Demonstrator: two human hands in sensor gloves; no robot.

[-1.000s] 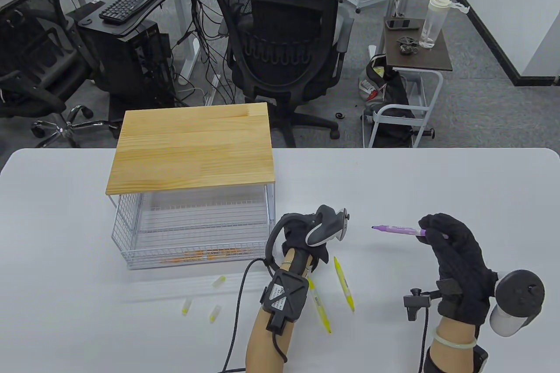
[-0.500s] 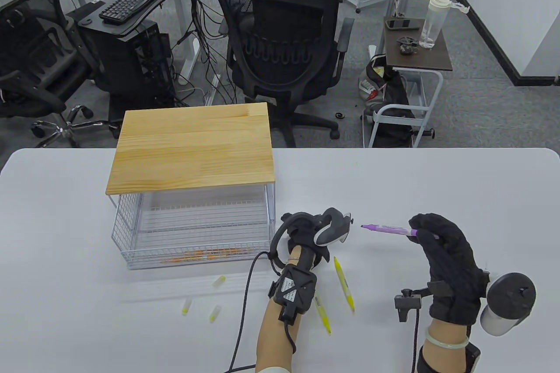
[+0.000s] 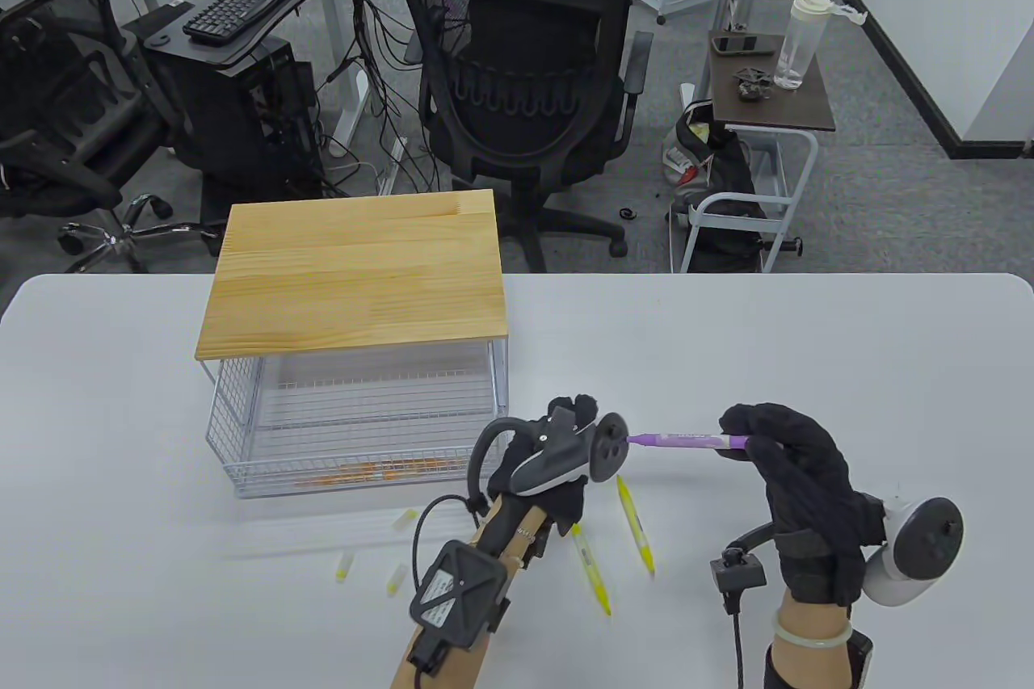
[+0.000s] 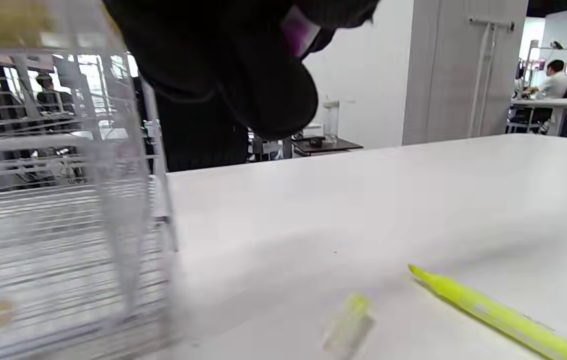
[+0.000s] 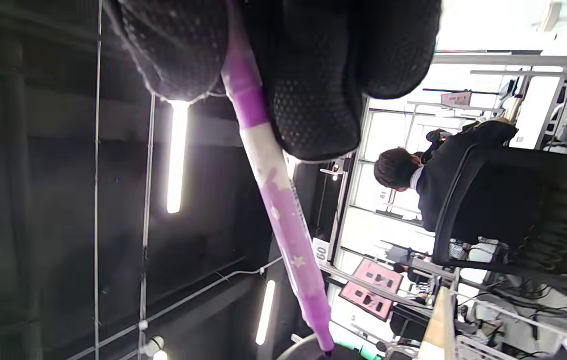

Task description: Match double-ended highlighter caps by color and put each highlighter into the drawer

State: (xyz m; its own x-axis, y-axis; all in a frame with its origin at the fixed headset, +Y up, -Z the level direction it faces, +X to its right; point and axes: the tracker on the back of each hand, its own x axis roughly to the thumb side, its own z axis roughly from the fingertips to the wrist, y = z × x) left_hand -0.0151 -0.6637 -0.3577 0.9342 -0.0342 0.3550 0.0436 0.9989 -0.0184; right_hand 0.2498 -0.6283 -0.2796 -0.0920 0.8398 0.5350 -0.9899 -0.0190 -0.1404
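My right hand [image 3: 739, 434] pinches one end of a purple highlighter [image 3: 687, 440] and holds it level above the table, bare tip pointing left. In the right wrist view the highlighter [image 5: 278, 200] runs down from the fingertips [image 5: 313, 100]. That tip nearly meets my left hand [image 3: 577, 408], which is raised with curled fingers. The left wrist view shows a small purple cap [image 4: 298, 24] held in those fingers. Two yellow highlighters [image 3: 636, 523] [image 3: 592, 568] lie on the table below the hands. The wire drawer [image 3: 234, 430] stands pulled out, with orange highlighters [image 3: 380, 471] inside.
Three loose yellow caps [image 3: 404, 519] [image 3: 345, 566] [image 3: 396, 577] lie in front of the drawer. A wooden top [image 3: 355, 277] covers the drawer's frame. In the left wrist view a yellow highlighter [image 4: 493, 315] and a blurred cap [image 4: 351, 320] lie close by. An office chair [image 3: 517, 75] stands behind the table.
My right hand has carried the purple highlighter leftward toward my left hand. The left hand has turned and lifted, its forearm swinging left, so the tip now sits by it.
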